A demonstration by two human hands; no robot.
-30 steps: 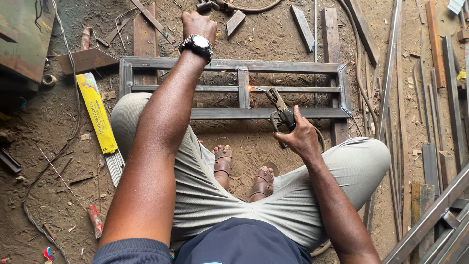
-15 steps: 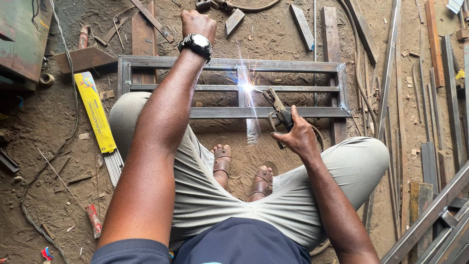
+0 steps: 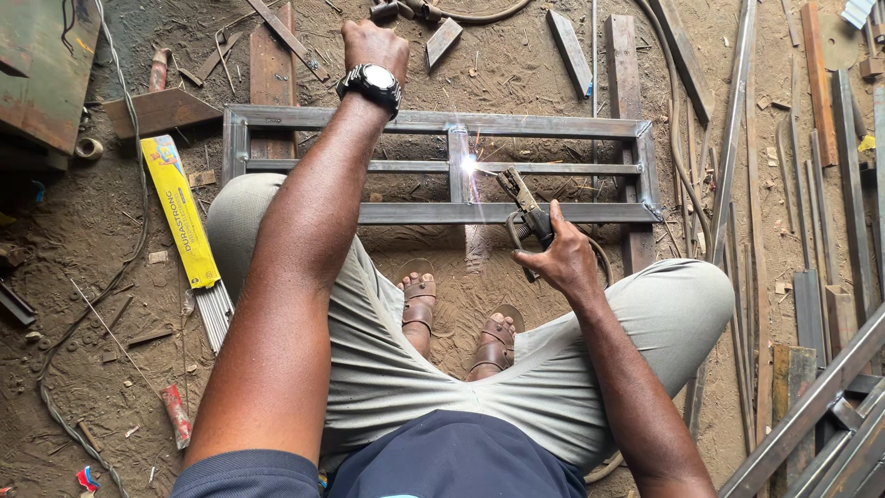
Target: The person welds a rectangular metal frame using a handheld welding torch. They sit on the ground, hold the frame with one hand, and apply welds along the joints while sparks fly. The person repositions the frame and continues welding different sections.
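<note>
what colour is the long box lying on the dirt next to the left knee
Bright yellow box, with small blue and red print; seen in the head view.

Dirt floor [image 3: 83, 240]: steel frame [image 3: 553, 214] lies flat mid-view; yellow electrode pack [image 3: 180, 210] to its left w/ rods spilling out; metal bars [image 3: 811, 231] right; wood offcuts [image 3: 572, 51], prob. scrap, beyond.

One head camera looks steeply down, near; metal frame [image 3: 442, 166] lies ahead.
</note>
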